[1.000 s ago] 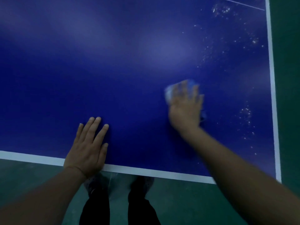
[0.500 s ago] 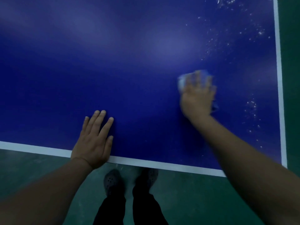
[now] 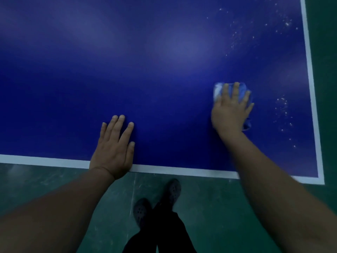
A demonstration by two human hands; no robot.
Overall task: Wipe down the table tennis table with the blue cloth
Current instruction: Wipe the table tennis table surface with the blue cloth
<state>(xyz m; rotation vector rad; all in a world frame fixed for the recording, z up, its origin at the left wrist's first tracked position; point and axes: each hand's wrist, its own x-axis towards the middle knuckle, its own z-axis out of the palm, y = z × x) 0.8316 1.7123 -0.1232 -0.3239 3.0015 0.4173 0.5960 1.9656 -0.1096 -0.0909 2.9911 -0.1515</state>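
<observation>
The dark blue table tennis table point(image 3: 145, 70) fills the upper part of the head view, with a white line along its near and right edges. My right hand point(image 3: 230, 108) lies flat with straight fingers on the bunched blue cloth point(image 3: 218, 89), pressing it onto the table near the right side. The cloth shows past the fingertips and at the wrist side. My left hand point(image 3: 114, 148) rests flat on the table at the near edge, fingers spread, holding nothing.
White specks and dust point(image 3: 282, 110) lie on the table right of the cloth and at the far right point(image 3: 287, 24). Below the table edge is a green floor point(image 3: 54, 179) with my dark shoes point(image 3: 140, 210).
My right hand has slid the cloth to the right across the table, nearer the right edge. My left hand has stayed flat at the near edge.
</observation>
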